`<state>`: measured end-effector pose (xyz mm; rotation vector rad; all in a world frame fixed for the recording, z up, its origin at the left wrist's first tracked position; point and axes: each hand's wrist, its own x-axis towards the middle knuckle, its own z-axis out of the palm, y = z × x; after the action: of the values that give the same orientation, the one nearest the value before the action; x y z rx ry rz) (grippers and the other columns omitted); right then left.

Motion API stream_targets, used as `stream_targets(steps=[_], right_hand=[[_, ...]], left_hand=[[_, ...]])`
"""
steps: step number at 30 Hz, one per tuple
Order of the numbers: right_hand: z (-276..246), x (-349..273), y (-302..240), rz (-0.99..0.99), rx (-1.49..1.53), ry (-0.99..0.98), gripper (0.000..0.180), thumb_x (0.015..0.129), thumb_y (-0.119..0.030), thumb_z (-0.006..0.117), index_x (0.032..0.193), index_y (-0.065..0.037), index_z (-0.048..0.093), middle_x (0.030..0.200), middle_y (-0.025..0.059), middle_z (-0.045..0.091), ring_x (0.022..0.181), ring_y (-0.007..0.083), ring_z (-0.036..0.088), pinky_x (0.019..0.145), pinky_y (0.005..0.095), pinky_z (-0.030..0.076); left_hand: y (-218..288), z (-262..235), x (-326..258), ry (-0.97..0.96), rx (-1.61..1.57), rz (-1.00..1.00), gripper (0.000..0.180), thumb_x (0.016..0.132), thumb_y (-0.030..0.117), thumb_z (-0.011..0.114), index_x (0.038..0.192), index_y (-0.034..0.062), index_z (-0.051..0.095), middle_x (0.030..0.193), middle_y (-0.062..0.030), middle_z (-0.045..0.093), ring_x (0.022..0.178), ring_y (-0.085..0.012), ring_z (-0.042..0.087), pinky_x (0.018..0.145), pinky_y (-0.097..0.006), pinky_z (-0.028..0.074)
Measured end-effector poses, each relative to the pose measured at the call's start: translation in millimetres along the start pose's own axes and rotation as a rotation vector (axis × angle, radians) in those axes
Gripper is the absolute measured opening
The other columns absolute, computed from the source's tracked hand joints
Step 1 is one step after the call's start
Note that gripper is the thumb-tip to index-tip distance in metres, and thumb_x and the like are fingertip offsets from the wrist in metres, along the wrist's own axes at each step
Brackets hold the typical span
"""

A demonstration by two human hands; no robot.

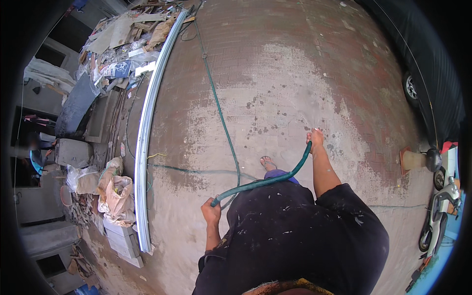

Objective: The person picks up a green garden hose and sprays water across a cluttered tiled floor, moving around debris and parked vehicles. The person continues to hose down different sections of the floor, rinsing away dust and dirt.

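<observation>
Over the near edge of the paving [275, 64], in front of the shirt [305, 226], a green hose [265, 181] bows between two closed hands. Its long axis slants from near left to far right, the right end curving up toward the paving's far edge. The left hand [211, 211] grips it low; the right hand [316, 137] wraps the end, hiding its tip, so any water there is hard to make out. Another stretch [220, 108] runs toward the far left corner, partly hidden by the shirt, past metal bars [147, 128] along the left edge.
</observation>
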<state>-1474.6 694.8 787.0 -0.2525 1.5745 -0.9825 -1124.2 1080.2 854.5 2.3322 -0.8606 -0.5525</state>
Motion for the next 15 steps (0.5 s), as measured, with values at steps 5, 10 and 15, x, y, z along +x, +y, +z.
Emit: stream_targets(steps=[5, 10, 15], right_hand=[[-57, -19, 22, -0.025, 0.083, 0.07, 0.008, 0.097, -0.016, 0.05, 0.103, -0.016, 0.045, 0.067, 0.0058, 0.054, 0.048, 0.0118, 0.047, 0.038, 0.0262, 0.04], [-80, -43, 39, 0.011, 0.091, 0.108, 0.014, 0.097, -0.016, 0.051, 0.109, -0.018, 0.044, 0.068, 0.0055, 0.054, 0.048, 0.0109, 0.047, 0.039, 0.0255, 0.04], [-71, -70, 53, 0.057, -0.033, -0.077, 0.02, 0.096, -0.016, 0.053, 0.115, -0.017, 0.045, 0.07, 0.0055, 0.054, 0.049, 0.0099, 0.045, 0.039, 0.0249, 0.038]], left_hand=[[-18, -4, -4, -0.052, 0.016, 0.128, 0.039, 0.09, 0.026, 0.07, 0.064, 0.0001, 0.057, 0.053, -0.0186, 0.051, 0.047, -0.0275, 0.043, 0.052, -0.04, 0.039], [-29, -13, -13, -0.093, -0.001, 0.136, 0.039, 0.09, 0.026, 0.071, 0.064, 0.0003, 0.058, 0.053, -0.0185, 0.051, 0.047, -0.0265, 0.043, 0.051, -0.04, 0.04], [-36, -21, -43, -0.089, -0.013, 0.111, 0.042, 0.092, 0.027, 0.071, 0.063, -0.0002, 0.057, 0.05, -0.0157, 0.047, 0.048, -0.0212, 0.036, 0.05, -0.039, 0.037]])
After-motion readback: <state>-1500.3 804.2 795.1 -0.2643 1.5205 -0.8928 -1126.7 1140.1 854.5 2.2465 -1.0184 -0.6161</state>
